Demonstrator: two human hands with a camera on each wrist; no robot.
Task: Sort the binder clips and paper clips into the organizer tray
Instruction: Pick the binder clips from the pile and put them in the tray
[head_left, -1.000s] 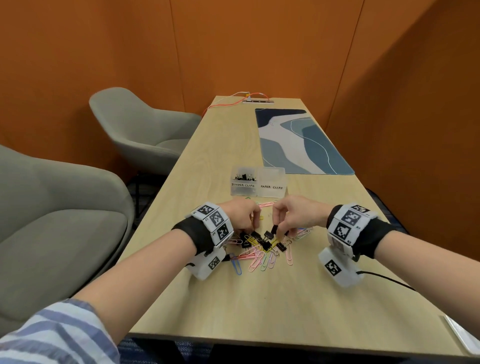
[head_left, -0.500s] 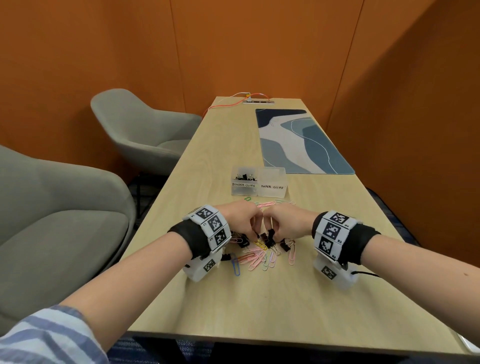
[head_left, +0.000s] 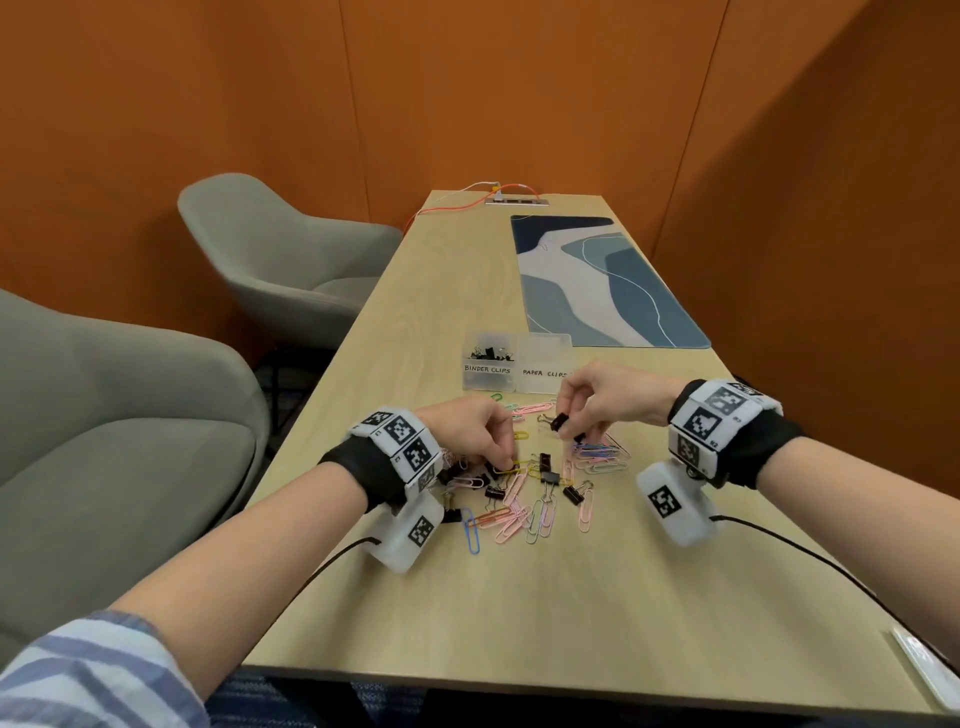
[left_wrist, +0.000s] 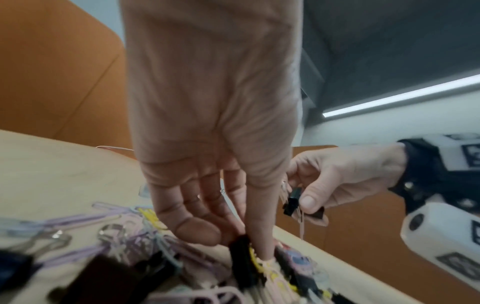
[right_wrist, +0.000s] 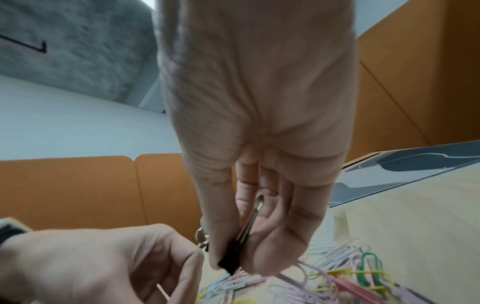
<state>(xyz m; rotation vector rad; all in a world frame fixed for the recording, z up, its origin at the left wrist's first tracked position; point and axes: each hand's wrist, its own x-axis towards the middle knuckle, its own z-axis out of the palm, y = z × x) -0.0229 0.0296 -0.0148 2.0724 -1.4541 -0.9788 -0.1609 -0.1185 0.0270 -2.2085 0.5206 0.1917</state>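
Right hand holding a binder clip above the pile; left hand pinching down into the pile

My right hand (head_left: 597, 400) has thumb and fingers closed on a black binder clip (head_left: 559, 422), lifted clear of the table (head_left: 519, 613); the right wrist view shows the wire handle lying up between my fingers (right_wrist: 298, 216). My left hand (head_left: 470, 434) has thumb and forefinger pinched low in the mixed pile, apparently on a black binder clip (left_wrist: 242, 259), though blur prevents certainty. Paper clips (head_left: 524, 514) and binder clips lie tangled between both hands. The organizer tray (head_left: 517, 387) sits just beyond, its binder-clip side already holding some. Judgement: these clips are light, stiff, springy; the painted body gives the firmest hold, the wire handles swing. Paper clips are thin, slippery, apt to snag and trail along
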